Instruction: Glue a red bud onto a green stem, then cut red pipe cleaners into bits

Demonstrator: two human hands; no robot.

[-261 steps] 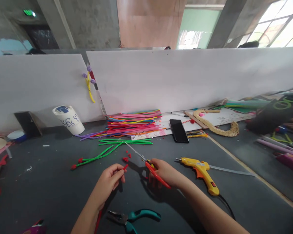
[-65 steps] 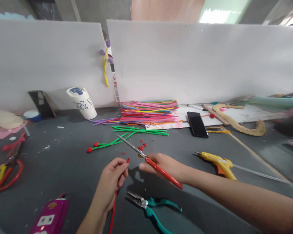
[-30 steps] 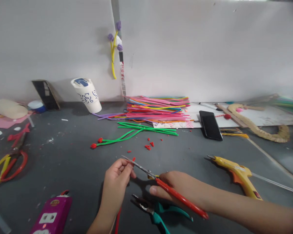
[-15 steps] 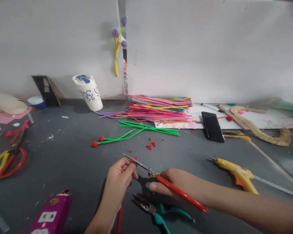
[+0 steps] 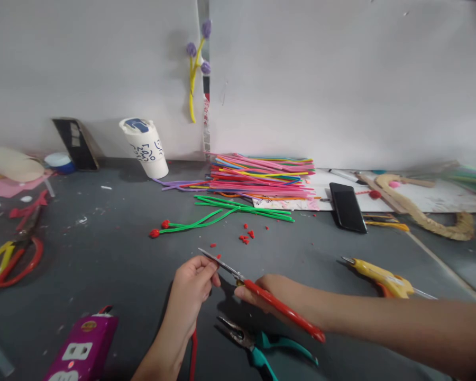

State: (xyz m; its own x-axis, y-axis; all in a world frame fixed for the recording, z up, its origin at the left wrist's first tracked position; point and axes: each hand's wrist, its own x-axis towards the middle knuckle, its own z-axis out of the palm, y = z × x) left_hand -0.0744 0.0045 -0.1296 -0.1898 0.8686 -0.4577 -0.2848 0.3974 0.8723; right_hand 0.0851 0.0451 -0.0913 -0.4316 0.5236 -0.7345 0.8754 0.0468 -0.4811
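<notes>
My left hand (image 5: 190,283) pinches a red pipe cleaner (image 5: 194,352); a short tip pokes out above the fingers and its long tail hangs below the wrist. Red-handled scissors (image 5: 283,311) are gripped in my right hand (image 5: 267,291), their blades pointing left and lying across the red tip by my left fingertips. Whether the blades touch it I cannot tell. Several small red snippets (image 5: 244,239) lie just beyond on the dark table. Two green stems with red buds (image 5: 154,233) rest to their left. Teal-handled pliers (image 5: 257,346) lie below my right hand.
Behind are a bundle of coloured pipe cleaners (image 5: 262,177), green ones (image 5: 246,208), a white cup (image 5: 146,151) and a phone (image 5: 347,206). A yellow glue gun (image 5: 381,278) lies at right. Left are a purple power strip (image 5: 83,344) and larger scissors (image 5: 27,248).
The scissors and my right hand have shifted slightly left, toward my left hand. Less of the red tip shows beyond the blades. The view has moved a little.
</notes>
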